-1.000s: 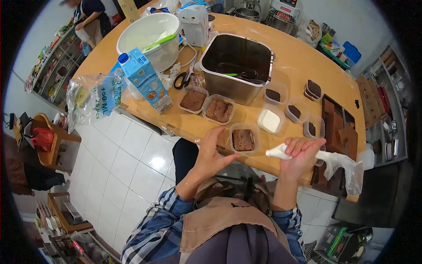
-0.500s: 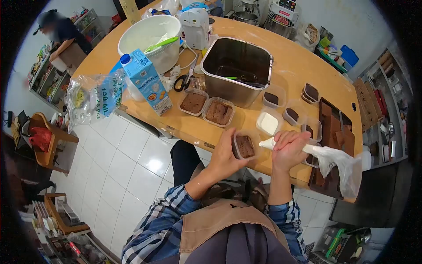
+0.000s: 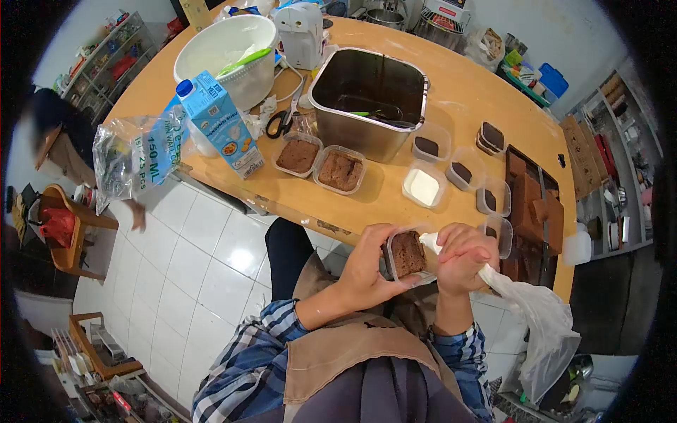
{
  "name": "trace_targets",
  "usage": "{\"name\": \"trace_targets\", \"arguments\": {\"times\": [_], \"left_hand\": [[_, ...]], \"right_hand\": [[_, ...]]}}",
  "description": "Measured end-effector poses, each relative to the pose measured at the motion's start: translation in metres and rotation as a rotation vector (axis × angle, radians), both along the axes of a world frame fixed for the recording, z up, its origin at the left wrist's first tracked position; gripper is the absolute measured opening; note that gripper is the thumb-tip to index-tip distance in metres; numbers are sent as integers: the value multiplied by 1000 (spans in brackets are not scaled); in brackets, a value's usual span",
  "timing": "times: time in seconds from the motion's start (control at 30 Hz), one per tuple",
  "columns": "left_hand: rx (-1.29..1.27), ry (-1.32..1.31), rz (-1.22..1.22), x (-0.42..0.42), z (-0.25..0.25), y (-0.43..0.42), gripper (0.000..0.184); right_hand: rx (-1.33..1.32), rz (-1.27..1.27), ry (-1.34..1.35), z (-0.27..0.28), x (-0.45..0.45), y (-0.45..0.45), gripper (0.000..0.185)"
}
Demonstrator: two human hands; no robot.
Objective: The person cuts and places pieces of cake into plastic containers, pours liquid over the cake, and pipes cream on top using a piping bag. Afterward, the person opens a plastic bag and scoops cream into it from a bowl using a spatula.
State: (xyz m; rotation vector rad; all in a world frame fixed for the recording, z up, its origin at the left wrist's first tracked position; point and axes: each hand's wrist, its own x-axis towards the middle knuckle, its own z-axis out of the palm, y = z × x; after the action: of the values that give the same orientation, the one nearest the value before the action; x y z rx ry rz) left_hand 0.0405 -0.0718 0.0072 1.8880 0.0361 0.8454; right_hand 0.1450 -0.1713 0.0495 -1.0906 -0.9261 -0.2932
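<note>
My left hand grips a small clear plastic cup with a piece of brown chocolate cake in it, tilted toward me. Wrapped round a piping bag of white cream, my right hand holds its tip at the cup's right rim. The loose end of the bag hangs down to the right. Just beyond my hands stands a cup of white cream. Two cups of chocolate cake sit farther left on the table.
On the wooden table stand a metal tub of dark chocolate, a white bowl, a blue carton, scissors and several dark-filled cups. A tray of cake slabs lies right. Another person is at far left.
My left hand has moved slightly right and down with the cake cup, tilting it more. The piping bag's tail now hangs lower. The other person has moved nearer on the left.
</note>
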Motion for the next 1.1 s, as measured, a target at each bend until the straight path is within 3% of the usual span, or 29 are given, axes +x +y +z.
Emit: {"name": "trace_targets", "arguments": {"times": [0.13,0.53,0.93,1.1], "left_hand": [[47,41,-37,-4,5,0,78],[102,37,-68,-5,8,-1,73],[144,-20,-25,-3,2,-1,77],[142,-27,-36,-4,0,2,77]], "right_hand": [[-50,-67,-14,7,-5,5,49],[-197,-87,-240,12,-1,1,46],[-270,-50,-216,10,-4,-9,49],[-299,11,-136,12,-6,-17,43]]}}
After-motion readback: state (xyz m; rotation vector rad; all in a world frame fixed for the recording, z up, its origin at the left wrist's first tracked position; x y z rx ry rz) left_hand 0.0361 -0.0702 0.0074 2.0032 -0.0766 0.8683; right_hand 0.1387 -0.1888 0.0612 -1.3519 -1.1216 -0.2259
